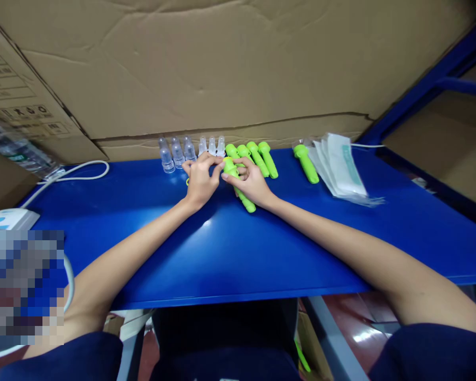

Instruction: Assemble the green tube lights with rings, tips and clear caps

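On the blue table [230, 248] both my hands meet near the far edge. My right hand [250, 181] is wrapped round a lime-green plastic tube [246, 201] that lies slanted under it. My left hand [200, 179] pinches at the tube's top end with closed fingers; a small yellow-green bit shows by its thumb side. Behind the hands stands a row of clear plastic caps [177, 153] and several more green tubes [262, 156].
One green tube [306, 163] lies apart to the right beside a stack of sealed clear pouches [341, 166]. A white cable [79, 173] runs along the left to a white device [8, 218]. Cardboard boxes [222, 69] wall the back. A blue frame [432, 84] rises at right.
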Demonstrator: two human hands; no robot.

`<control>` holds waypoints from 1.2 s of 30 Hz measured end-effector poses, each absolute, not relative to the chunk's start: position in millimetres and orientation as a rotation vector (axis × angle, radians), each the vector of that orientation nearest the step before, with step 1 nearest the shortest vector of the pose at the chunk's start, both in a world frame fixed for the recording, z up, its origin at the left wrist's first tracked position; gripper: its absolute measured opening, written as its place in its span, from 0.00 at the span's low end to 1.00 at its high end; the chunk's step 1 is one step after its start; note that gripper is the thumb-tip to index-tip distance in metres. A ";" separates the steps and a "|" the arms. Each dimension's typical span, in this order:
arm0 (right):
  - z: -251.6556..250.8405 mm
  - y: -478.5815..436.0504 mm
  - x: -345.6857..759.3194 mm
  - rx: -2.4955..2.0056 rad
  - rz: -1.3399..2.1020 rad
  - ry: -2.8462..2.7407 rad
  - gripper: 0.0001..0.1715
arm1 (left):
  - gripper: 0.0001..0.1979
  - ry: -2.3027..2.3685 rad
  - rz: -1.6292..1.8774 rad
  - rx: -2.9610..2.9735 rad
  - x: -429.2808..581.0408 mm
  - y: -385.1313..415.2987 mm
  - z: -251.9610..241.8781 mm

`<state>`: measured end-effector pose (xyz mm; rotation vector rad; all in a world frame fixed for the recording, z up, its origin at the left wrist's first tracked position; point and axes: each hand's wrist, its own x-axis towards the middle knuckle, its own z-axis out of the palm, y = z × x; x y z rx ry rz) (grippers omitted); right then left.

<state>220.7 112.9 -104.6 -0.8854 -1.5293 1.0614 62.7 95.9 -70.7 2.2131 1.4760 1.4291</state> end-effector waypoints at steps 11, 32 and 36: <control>-102.9 113.8 221.6 -0.840 0.932 -1.547 0.37 | 0.16 1.213 1.488 2.232 62.6 102.8 -88.1; -109.9 110.9 220.0 -0.907 1.008 -1.479 0.39 | 0.21 1.235 1.444 2.213 70.6 88.0 -93.2; -113.4 116.0 222.5 -0.925 0.964 -1.479 0.39 | 0.22 1.197 1.364 2.263 75.9 80.7 -93.5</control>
